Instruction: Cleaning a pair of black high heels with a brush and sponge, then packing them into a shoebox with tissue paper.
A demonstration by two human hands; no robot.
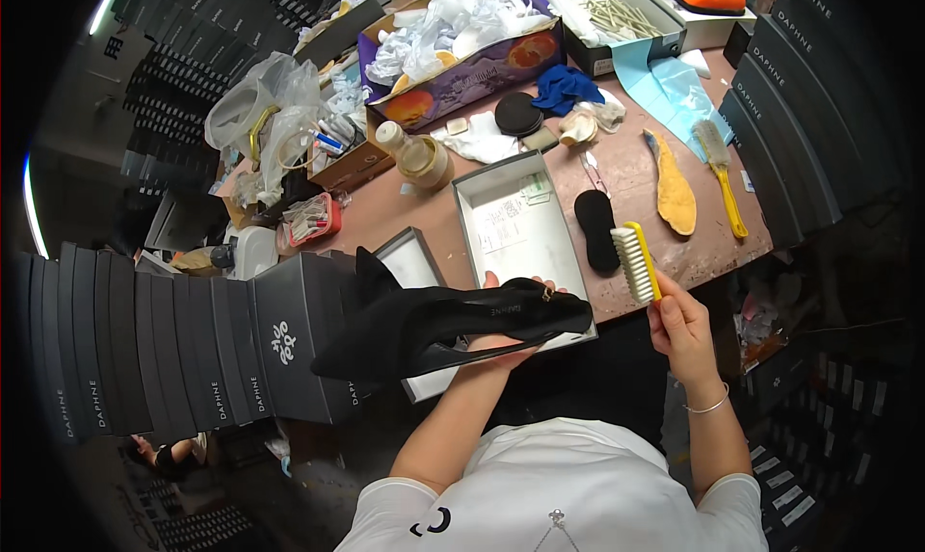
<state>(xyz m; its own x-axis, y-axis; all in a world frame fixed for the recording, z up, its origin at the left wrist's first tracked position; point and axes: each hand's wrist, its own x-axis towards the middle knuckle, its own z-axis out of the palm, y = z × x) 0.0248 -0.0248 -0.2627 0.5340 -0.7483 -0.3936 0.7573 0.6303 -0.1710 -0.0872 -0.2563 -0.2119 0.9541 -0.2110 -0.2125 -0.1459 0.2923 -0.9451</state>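
A black pointed shoe (385,330) with a bow lies across my left hand (503,352), which grips it from below. Its toe points left and its gold-buckled strap is at the right; whether a second shoe lies against it, I cannot tell. My right hand (686,332) is closed round the yellow handle of a brush (633,261), white bristles facing left, apart from the shoe. Under and beyond the shoe stands an open shoe box (465,210) with a white inside. A black sole-shaped pad (597,229) lies just beyond the brush.
Dark shoe boxes (299,340) line the left side; more boxes (785,138) are stacked at right. Farther off are a bottle (414,155), a purple carton (472,85) of crumpled paper, a blue cloth (567,90), a yellow cloth-like piece (676,200) and another brush (725,181).
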